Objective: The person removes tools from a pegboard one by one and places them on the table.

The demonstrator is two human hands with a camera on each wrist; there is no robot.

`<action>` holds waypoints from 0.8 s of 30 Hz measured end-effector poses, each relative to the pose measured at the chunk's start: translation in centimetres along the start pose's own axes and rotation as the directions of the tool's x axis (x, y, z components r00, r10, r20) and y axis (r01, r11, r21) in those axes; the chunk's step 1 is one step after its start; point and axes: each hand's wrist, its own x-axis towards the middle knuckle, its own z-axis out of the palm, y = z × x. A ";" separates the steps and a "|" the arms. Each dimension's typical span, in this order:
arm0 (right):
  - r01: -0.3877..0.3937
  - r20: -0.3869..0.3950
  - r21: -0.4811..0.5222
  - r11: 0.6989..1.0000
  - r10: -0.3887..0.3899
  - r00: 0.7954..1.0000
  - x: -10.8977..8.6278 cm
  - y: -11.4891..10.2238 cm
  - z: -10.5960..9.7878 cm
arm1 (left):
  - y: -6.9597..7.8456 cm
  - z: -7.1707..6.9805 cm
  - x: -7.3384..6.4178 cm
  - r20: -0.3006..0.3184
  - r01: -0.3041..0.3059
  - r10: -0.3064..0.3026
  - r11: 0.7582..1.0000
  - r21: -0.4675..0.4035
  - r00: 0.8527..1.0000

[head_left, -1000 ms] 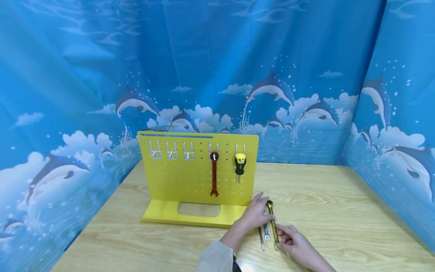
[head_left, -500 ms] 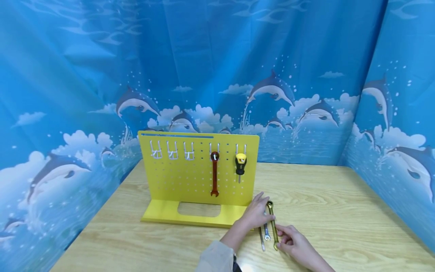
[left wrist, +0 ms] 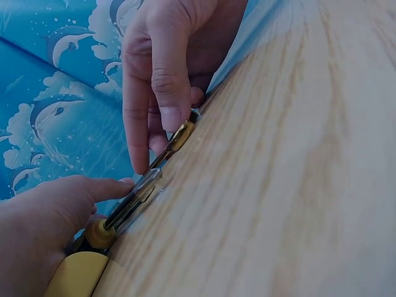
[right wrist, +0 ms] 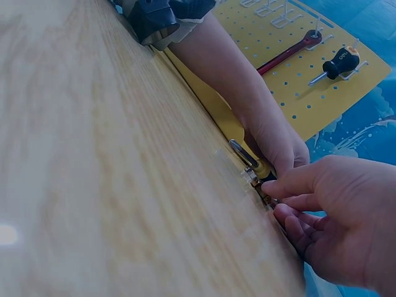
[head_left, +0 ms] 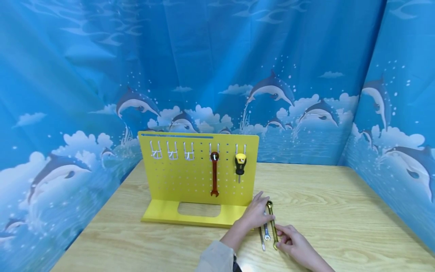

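Observation:
Three tools lie side by side on the table, right of the yellow pegboard stand (head_left: 159, 211). Rightmost is a brass-coloured combination wrench (head_left: 273, 223), then a silver combination wrench (head_left: 266, 232), then a screwdriver whose metal shaft (head_left: 262, 240) shows. The person's left hand (head_left: 254, 212) lies over their far ends, its thumb touching the brass wrench; in the left wrist view, a yellow-and-black handle (left wrist: 99, 235) shows under this hand (left wrist: 52, 213). The right hand (head_left: 295, 241) holds the brass wrench near its open end with thumb and index finger, other fingers curled.
On the pegboard hang a red combination wrench (head_left: 214, 175) and a stubby yellow-and-black screwdriver (head_left: 240, 164). Several white hooks (head_left: 172, 151) at its left carry nothing. Behind the wooden table (head_left: 323, 196) hangs a blue dolphin-print curtain (head_left: 210, 56).

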 end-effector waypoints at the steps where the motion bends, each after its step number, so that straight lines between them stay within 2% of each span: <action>1: 0.000 -0.002 -0.001 1.000 0.000 1.000 0.0 0.0 0.0 | 0.0 0.0 0.0 0.000 0.002 -0.002 1.000 0.000 1.000; 7: -0.037 -0.064 -0.028 0.999 0.035 0.997 0.1 -0.1 0.1 | -0.2 0.1 0.0 -0.026 -0.015 0.015 1.000 -0.011 1.000; 11: -0.105 -0.136 -0.037 0.994 0.099 0.986 0.2 -0.3 0.2 | -0.2 -0.1 0.1 -0.099 -0.052 0.049 0.998 -0.027 0.994; 15: -0.162 -0.197 0.035 0.986 0.166 0.966 0.2 -0.8 0.4 | 0.2 -0.6 -0.2 -0.159 -0.079 0.071 0.996 -0.043 0.985; 19: -0.167 -0.262 0.096 0.981 0.187 0.947 0.3 -1.6 0.6 | 0.9 -1.7 -0.6 -0.184 -0.091 0.069 0.989 -0.116 0.980; 24: -0.134 -0.271 0.127 0.983 0.165 0.948 0.9 -3.0 0.7 | 1.3 -3.8 -1.4 -0.215 -0.102 0.055 0.971 -0.216 0.975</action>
